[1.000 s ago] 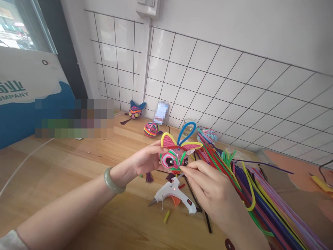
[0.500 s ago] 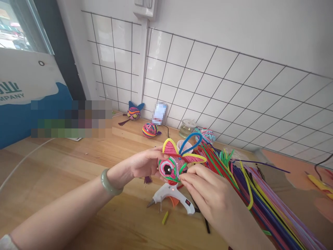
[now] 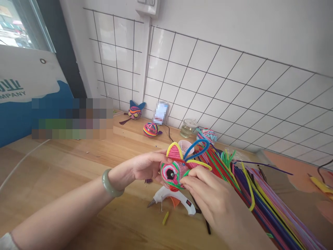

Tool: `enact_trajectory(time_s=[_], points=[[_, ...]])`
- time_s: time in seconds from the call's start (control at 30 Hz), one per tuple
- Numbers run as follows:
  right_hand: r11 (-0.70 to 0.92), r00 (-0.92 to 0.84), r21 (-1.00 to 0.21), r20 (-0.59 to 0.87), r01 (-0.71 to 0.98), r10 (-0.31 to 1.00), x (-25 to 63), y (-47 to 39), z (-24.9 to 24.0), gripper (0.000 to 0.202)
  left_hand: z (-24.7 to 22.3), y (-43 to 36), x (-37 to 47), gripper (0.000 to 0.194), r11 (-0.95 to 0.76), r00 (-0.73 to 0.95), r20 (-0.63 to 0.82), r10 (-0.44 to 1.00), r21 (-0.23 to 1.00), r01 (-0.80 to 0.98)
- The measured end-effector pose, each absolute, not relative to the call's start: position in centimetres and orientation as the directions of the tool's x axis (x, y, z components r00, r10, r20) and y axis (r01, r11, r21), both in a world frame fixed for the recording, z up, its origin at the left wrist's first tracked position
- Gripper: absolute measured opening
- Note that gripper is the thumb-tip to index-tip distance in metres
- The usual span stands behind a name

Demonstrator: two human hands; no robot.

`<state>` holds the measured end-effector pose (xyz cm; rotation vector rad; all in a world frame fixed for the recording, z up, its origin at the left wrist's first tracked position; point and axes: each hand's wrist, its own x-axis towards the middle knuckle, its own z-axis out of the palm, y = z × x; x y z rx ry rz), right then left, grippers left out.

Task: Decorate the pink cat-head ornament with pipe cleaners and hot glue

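A pipe-cleaner animal head (image 3: 171, 173) is held up over the table, with pink ears edged in yellow, a blue loop on top and a black eye ringed in pink and white. My left hand (image 3: 148, 165) grips it from the left side, thumb near the base of an ear. The fingertips of my right hand (image 3: 205, 189) are pinched together against its right front; whether a small strip sits between them I cannot tell. Beneath it a white hot glue gun (image 3: 166, 196) stands on the table, its nozzle pointing left, near a short yellow-green piece (image 3: 165, 218).
Bundles of coloured pipe cleaners (image 3: 262, 198) spread across the right side. Along the wall stand a blue-eared ornament (image 3: 135, 111), a striped ball ornament (image 3: 151, 130), a phone (image 3: 161, 113), a glass jar (image 3: 188, 128) and a light blue and pink piece (image 3: 208, 136). A pink cup (image 3: 186, 146) is behind the head.
The view has shifted slightly. The animal head has tilted a little, and its blue loop leans further right. Both hands keep their places on it.
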<state>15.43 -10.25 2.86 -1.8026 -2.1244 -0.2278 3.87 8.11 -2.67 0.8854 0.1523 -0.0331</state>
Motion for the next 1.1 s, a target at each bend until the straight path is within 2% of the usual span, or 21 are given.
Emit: enact_trajectory(time_s=[0.2,0.43,0.57,0.7,0.93,1.1], points=[[0.172,-0.128,-0.101,0.342,0.980,0.931,15.43,-10.30,2.61,0.024,-2.90,8.11,3.76,0.021,0.637,0.988,-0.153,0.001,0.762,0.117],[0.175,-0.123,-0.172,0.274,0.969,0.954,15.54,-10.40,2.77,0.025,-2.87,7.76,3.70,0.021,0.605,0.984,-0.169,0.048,0.789,0.106],[0.170,-0.118,-0.203,0.247,0.964,0.962,15.61,-10.67,2.89,0.024,-2.79,7.64,3.76,0.019,0.609,0.982,-0.189,0.028,0.782,0.134],[0.189,-0.118,-0.233,0.287,0.954,0.951,15.49,-11.00,3.02,0.026,-2.70,7.64,3.72,0.025,0.617,0.976,-0.210,0.048,0.775,0.137],[0.216,-0.137,-0.225,0.322,0.950,0.937,15.36,-11.03,3.24,0.027,-2.24,7.50,3.54,0.017,0.616,0.981,-0.192,0.041,0.777,0.126],[0.214,-0.129,-0.249,0.318,0.945,0.939,15.32,-10.95,2.97,0.025,-2.09,7.50,3.41,0.025,0.581,0.979,-0.197,0.061,0.804,0.125]])
